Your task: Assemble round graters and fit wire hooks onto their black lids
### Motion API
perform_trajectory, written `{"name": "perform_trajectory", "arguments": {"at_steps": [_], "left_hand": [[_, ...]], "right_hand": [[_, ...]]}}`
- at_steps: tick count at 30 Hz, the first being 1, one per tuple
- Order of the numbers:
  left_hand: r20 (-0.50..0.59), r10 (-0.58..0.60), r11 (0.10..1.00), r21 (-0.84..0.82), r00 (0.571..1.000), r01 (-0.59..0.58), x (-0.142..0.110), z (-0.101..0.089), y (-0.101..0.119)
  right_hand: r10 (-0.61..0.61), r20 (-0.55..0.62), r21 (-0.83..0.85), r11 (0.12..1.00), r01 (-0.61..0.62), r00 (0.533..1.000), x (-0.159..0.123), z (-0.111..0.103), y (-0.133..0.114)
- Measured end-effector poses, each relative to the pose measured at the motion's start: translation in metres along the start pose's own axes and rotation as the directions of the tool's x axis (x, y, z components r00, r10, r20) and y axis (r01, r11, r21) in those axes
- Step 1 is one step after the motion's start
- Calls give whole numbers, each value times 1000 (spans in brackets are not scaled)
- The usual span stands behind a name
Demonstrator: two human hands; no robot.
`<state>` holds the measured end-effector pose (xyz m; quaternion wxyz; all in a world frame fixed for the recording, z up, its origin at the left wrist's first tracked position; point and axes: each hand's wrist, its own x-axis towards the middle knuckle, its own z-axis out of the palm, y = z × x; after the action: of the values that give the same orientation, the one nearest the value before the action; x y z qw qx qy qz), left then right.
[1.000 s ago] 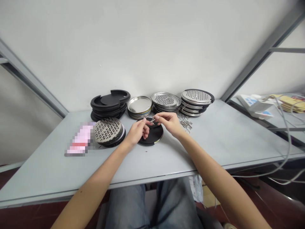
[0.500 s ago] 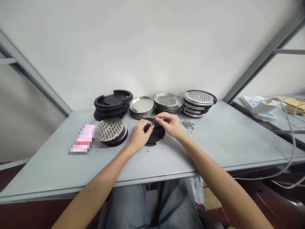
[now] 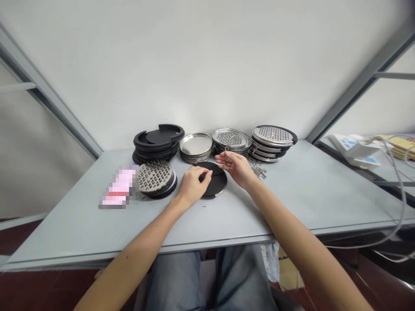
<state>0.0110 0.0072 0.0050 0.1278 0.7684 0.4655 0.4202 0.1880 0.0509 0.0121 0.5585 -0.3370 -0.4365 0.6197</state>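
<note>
My left hand [image 3: 194, 183] is over the left side of a round black disc [image 3: 214, 185] on the table, thumb and index finger pressed together; what they may pinch is too small to make out. My right hand [image 3: 238, 167] is raised just right of the disc. A small metal wire clip [image 3: 226, 149] with a loop shows at its fingertips, and the other fingers are loosely stretched. Behind the right wrist lies a loose pile of similar wire clips [image 3: 258, 167], partly hidden by the hand.
Along the wall stand stacks of black rings [image 3: 158, 142], metal lids [image 3: 196, 144], grater discs [image 3: 231, 139] and perforated discs in black rims [image 3: 274, 136]. Left of the hands is another grater stack [image 3: 155, 177], beside a blurred pink item [image 3: 119, 185]. Cables [image 3: 402, 194] hang at right.
My hands, earlier together at a small metal piece above the disc, have come apart. My right hand has turned and opened its outer fingers; more of the disc shows. The view has shifted slightly.
</note>
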Motion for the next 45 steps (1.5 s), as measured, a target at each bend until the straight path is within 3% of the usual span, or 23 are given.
{"name": "perform_trajectory", "arguments": {"at_steps": [4, 7, 11, 15, 20, 27, 37, 41, 45], "left_hand": [[-40, -1, 1000, 4, 999, 1, 1, 0, -6], [-71, -4, 1000, -2, 997, 4, 3, 0, -10], [-85, -13, 1000, 2, 996, 14, 3, -1, -14], [-99, -4, 1000, -17, 995, 3, 3, -1, -15], [-92, -25, 1000, 2, 995, 25, 3, 0, -17], [-103, -42, 999, 1, 994, 43, 3, -2, -21], [13, 20, 996, 92, 1000, -21, 1, -4, -16], [-27, 71, 996, 64, 997, -69, 2, -7, -18], [-20, 198, 973, 121, 980, -194, 1, -9, -18]], "right_hand": [[152, -72, 141, 980, -141, 986, 4, -7, -10], [234, 23, 257, 938, -232, 972, 2, -4, -13], [254, 159, 320, 901, -293, 954, -2, 2, -13], [244, 207, 233, 928, -290, 947, -2, 0, -10], [200, 150, 30, 978, -207, 968, 0, -5, -5], [145, 113, -68, 988, -138, 983, 0, -6, -5], [71, 51, -173, 983, -61, 996, 2, -8, -1], [80, 162, -300, 954, -28, 984, -4, -5, -3], [191, 366, -430, 903, -17, 911, -10, -4, -6]]}}
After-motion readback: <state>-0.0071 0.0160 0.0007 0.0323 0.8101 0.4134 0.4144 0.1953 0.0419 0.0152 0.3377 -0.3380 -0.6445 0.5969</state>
